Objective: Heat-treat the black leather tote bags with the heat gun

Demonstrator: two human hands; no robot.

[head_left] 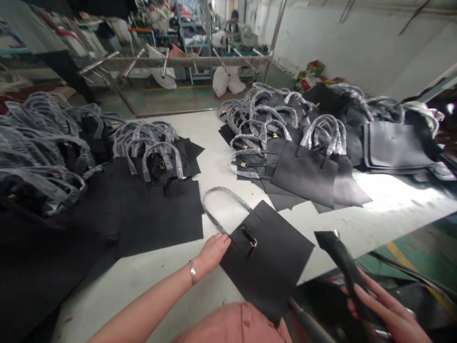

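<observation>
Well, at our table (210,143) by the wall (357,43), our left hand (212,252) lies flat on a bag (266,257); our right hand (387,309) pinches black fabric (342,262).

Tote bags (305,174) on the worktable (389,214)

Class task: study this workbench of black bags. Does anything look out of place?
One black tote bag lies apart from the stacks, under the left hand. Its plastic-wrapped handle splays flat on the white table, and its lower corner seems to overhang the table edge.
</observation>
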